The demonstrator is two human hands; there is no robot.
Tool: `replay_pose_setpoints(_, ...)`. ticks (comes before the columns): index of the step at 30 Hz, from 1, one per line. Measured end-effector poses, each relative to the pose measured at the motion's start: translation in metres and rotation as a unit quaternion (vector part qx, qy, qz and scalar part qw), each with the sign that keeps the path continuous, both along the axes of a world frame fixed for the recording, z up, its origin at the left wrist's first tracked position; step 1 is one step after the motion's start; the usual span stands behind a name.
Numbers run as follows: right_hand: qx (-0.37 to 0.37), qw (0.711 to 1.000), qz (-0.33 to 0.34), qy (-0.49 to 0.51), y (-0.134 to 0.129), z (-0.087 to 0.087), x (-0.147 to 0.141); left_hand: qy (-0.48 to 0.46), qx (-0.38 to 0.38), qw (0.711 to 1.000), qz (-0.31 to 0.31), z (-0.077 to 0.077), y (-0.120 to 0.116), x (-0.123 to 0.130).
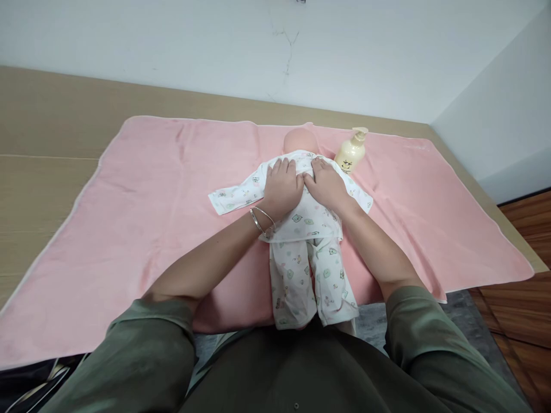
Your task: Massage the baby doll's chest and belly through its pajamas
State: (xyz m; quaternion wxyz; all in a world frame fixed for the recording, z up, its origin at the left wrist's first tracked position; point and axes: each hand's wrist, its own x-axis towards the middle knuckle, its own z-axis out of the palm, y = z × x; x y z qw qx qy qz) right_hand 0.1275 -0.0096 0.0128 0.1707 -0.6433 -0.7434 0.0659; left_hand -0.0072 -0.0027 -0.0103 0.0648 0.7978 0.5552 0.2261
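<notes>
A baby doll (300, 139) lies on a pink blanket (172, 172), its bare head toward the wall. It wears a white printed top (301, 221) and matching trousers (293, 281), whose legs hang over the near edge. My left hand (282, 186) rests flat on the doll's upper body, fingers stretched forward, a silver bangle (262, 221) at the wrist. Beside it, my right hand (328, 184) also lies flat on the top, the two thumbs meeting. Neither hand grips anything. The doll's face is not visible.
A cream pump bottle (351, 152) stands on the blanket just right of the doll's head. The wooden table (47, 115) ends against a white wall (172, 51). Wooden drawers (525, 304) are at the lower right.
</notes>
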Motion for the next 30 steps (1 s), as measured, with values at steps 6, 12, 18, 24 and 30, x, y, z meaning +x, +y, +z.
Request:
replay_pose_setpoints(6,0.004,1.000,0.024,0.004,0.005,0.000,0.006,0.012,0.022,1.000,0.009,0.000,-0.012,0.005)
replay_pose_setpoints(12,0.030,0.997,-0.041,-0.058,-0.013,0.008,-0.008,-0.014,0.000,1.000,-0.017,0.000,0.007,-0.005)
replay_pose_setpoints(18,0.022,0.996,-0.046,-0.080,-0.023,0.013,-0.014,-0.023,-0.030,0.999,-0.018,0.003,0.012,-0.007)
replay_pose_setpoints(24,-0.007,1.000,-0.022,-0.020,-0.004,0.008,0.002,0.015,-0.007,1.000,0.001,0.005,-0.015,0.007)
replay_pose_setpoints(30,-0.001,1.000,-0.011,-0.016,0.004,0.002,0.005,0.011,-0.001,1.000,-0.005,0.007,-0.022,0.009)
